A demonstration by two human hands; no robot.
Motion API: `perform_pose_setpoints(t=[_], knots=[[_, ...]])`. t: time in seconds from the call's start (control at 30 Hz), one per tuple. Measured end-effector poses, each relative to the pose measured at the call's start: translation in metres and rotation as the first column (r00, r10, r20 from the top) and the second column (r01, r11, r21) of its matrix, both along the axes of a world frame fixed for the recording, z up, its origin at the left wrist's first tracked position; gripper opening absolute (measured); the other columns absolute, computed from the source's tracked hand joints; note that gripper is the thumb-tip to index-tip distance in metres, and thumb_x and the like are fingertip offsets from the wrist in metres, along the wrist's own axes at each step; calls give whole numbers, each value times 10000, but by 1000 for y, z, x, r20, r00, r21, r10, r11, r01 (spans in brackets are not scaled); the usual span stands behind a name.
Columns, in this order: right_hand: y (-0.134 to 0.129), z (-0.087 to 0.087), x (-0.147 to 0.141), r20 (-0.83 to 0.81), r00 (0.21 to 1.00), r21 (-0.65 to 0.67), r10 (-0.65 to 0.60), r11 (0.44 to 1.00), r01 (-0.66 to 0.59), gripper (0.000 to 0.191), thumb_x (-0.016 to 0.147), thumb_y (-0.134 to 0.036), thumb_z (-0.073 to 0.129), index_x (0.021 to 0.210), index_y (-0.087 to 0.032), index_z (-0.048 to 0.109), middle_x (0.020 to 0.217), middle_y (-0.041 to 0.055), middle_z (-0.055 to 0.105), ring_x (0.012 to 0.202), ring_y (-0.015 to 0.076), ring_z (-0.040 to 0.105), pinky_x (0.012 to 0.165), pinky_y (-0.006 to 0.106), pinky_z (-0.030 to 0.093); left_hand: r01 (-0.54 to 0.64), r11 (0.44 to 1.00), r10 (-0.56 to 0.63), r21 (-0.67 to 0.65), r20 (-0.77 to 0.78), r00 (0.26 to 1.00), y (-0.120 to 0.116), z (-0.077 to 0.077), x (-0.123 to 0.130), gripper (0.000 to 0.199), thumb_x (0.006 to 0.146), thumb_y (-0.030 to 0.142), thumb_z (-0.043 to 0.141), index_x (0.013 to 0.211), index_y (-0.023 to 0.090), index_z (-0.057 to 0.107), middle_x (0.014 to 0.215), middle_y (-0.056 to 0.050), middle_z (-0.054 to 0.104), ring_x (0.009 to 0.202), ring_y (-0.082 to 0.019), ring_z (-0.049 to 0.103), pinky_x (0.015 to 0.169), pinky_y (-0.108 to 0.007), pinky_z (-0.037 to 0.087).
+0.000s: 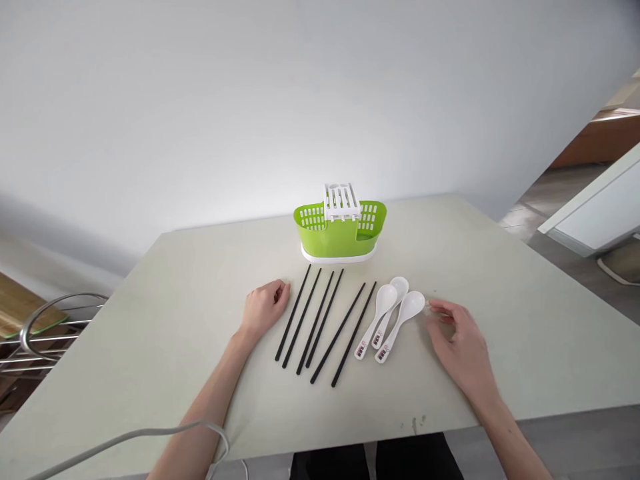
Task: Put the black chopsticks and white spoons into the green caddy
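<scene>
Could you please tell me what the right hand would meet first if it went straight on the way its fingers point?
Most likely the rightmost white spoon, at its bowl: the right hand points left towards it from close by, though whether they already touch is unclear.

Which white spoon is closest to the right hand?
The rightmost spoon: its bowl is just left of the right hand. The other two spoons lie farther left, nearer the black chopsticks.
</scene>
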State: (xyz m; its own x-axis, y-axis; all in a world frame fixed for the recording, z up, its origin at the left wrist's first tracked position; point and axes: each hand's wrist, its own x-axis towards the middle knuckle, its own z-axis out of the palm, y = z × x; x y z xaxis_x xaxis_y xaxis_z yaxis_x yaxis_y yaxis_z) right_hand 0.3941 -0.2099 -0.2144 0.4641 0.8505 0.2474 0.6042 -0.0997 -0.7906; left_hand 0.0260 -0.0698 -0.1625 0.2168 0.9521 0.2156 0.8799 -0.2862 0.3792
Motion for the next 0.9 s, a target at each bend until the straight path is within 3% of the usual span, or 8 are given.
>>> perform_pose_setpoints(t=[0.6, 0.9], knots=[[-1, 1, 0, 9, 1000, 13, 9, 1000, -9, 324, 905, -394, 552, 1175, -238, 641, 1195, 106, 676, 1032, 274, 657, 863, 439, 543, 11, 1000, -11, 11, -30, 1000, -1, 0, 0, 409, 1036, 457, 417, 700, 230, 476, 667, -10, 604, 569, -168, 474, 600, -301, 302], [-1, 0, 1, 22, 1000, 14, 15, 1000, -15, 326, 930, -419, 552, 1184, -236, 643, 1197, 113, 679, 1044, 279, 655, 844, 428, 543, 103, 995, -103, -1, -9, 995, -8, 1, 4, 415, 1015, 592, 473, 834, 232, 573, 741, -18, 631, 667, -186, 567, 631, -309, 384]])
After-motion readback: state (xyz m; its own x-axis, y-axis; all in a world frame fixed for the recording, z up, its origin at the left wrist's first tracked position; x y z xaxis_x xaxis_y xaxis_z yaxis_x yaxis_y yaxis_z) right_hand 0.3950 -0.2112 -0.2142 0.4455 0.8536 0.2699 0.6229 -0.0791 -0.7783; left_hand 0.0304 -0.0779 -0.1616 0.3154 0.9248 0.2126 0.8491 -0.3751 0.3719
